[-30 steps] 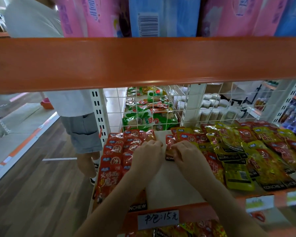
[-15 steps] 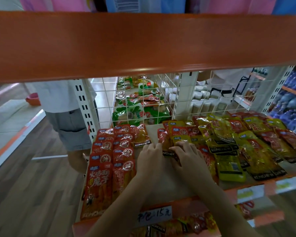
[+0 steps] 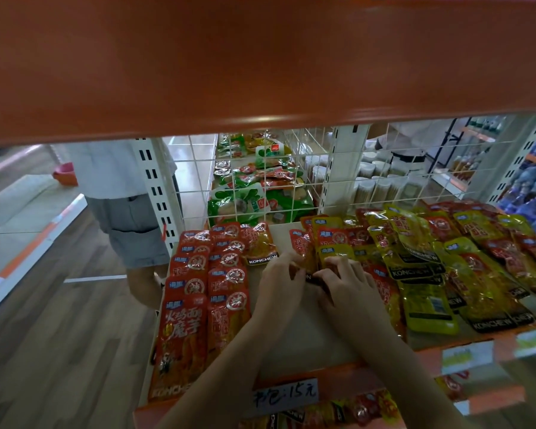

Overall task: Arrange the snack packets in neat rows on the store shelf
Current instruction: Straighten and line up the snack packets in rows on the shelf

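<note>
Here, at 9 o'clock on the shelf [image 3: 304,335], red snack packets [image 3: 198,292] lie in two neat rows. Near the middle, the left hand [image 3: 280,281] and the right hand [image 3: 348,284] sit side by side, fingers curled, both pinching one red packet [image 3: 304,252] by its bottom edge. At 3 o'clock, yellow and red packets [image 3: 446,261] lie in a messy, overlapping pile.

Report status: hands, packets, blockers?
Left hand and right hand both grip one red packet mid-shelf. Red rows neat on the left; yellow packets jumbled on the right. Orange upper shelf overhangs; nothing blocks the hands.
</note>
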A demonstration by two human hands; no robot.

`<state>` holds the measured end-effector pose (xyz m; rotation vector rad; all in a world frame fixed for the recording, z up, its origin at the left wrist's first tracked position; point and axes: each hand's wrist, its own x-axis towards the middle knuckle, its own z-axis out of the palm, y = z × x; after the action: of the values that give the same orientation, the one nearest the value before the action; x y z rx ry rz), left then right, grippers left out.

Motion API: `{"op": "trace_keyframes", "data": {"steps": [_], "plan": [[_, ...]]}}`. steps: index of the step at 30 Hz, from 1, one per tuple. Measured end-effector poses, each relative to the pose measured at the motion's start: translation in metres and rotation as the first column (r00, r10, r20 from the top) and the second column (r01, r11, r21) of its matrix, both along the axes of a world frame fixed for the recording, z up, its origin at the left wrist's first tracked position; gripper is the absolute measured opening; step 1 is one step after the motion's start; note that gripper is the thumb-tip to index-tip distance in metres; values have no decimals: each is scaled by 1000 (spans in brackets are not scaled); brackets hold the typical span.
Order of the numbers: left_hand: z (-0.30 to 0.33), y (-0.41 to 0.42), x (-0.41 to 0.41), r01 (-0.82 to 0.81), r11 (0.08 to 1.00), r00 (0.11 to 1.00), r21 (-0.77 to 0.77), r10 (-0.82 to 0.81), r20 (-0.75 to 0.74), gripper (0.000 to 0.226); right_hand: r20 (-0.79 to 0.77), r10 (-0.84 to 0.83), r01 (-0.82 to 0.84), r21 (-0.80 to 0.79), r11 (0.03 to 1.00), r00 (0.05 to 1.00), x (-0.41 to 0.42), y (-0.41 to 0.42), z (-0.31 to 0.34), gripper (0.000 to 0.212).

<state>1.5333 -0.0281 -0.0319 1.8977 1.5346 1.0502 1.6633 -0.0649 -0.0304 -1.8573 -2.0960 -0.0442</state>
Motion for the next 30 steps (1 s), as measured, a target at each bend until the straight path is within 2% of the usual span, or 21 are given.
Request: {"op": "trace_keyframes", "data": {"steps": [4, 9, 13, 18, 22, 26, 27, 28, 30], "plan": [[5, 0, 5, 59, 998, 996, -8, -59, 66, 17, -27, -14, 15, 22, 1000, 1000, 0, 0, 1, 26], [3, -2, 4, 64, 997, 996, 36, -61, -66, 22, -47, -19, 20, 8, 1000, 999, -2, 1, 4, 28], [6, -4, 2, 9, 989, 998, 147, 0, -63, 19, -82, -35, 34, -3, 999, 996, 0, 1, 5, 31], [10, -6, -4, -94, 955, 995, 282, 77, 71, 10, -156, -34, 43, 53, 998, 987, 1, 3, 3, 21], [23, -15, -8, -166, 947, 947, 277, 74, 314, 14, -313, 6, 48, 164, 985, 950, 4, 1, 12, 13], [39, -21, -12, -166, 949, 908, 269, 41, 417, 16, -579, -8, 36, 37, 999, 816, 3, 0, 33, 18], [45, -22, -13, -154, 950, 902, 271, 23, 432, 17, -661, -10, -3, -19, 1000, 750, 1, 1, 37, 18], [49, -23, -13, -133, 952, 899, 274, 0, 439, 19, -781, -24, -65, -83, 994, 625, -3, 3, 41, 21], [57, -26, -15, -73, 962, 895, 262, -53, 443, 24, -973, -102, -224, -148, 963, 208, -14, 7, 50, 26]]}}
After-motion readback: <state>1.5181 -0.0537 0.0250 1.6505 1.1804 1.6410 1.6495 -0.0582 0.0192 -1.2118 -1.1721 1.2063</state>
